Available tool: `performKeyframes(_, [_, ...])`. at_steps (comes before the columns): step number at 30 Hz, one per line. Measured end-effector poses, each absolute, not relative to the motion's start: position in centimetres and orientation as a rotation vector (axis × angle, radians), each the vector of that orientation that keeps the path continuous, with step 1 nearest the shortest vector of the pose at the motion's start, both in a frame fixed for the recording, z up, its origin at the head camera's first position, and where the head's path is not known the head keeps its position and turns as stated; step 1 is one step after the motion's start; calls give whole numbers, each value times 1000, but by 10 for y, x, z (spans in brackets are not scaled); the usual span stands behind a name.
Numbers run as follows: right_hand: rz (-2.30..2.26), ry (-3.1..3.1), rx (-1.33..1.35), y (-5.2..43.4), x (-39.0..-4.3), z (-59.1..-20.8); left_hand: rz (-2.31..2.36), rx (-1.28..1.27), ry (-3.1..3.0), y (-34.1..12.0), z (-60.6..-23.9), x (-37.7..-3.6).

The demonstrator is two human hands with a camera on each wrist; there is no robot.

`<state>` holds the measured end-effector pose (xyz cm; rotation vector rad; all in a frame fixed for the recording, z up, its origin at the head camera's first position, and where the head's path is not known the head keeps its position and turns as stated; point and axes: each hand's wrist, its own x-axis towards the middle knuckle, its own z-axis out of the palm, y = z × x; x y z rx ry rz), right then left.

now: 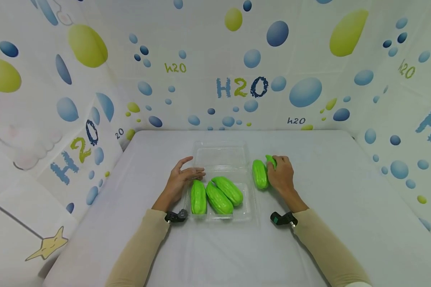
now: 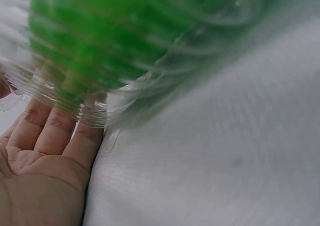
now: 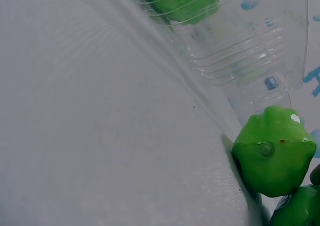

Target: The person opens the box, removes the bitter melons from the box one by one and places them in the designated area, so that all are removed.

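Note:
A clear plastic clamshell box (image 1: 220,153) lies open on the white table, and three ridged green gourds (image 1: 219,198) lie side by side in its near half. My left hand (image 1: 181,177) rests against the box's left edge with fingers straight; the left wrist view shows those fingers (image 2: 50,131) under the box wall (image 2: 150,85). Right of the box lies a fourth gourd (image 1: 259,174). My right hand (image 1: 281,175) curls over a fifth gourd (image 1: 271,160) beside it, whose tip shows. The right wrist view shows one gourd's end (image 3: 272,153) and the box (image 3: 250,50).
The white table (image 1: 344,191) is walled on three sides by panels printed with blue and green bubbles and H2O lettering (image 1: 241,87). A yellow star (image 1: 50,245) marks the left panel. Bare cloth stretches right and in front of the box.

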<state>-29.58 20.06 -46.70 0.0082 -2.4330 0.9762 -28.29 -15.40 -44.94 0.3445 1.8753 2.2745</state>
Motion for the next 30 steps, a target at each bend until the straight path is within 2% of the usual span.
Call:
performKeyframes(8, [1026, -2429, 2, 199, -297, -465, 2273, 445, 1898, -156, -448, -285])
performKeyframes(30, [1041, -2409, -30, 201, -298, -466, 2266, 435, 1900, -156, -450, -284])
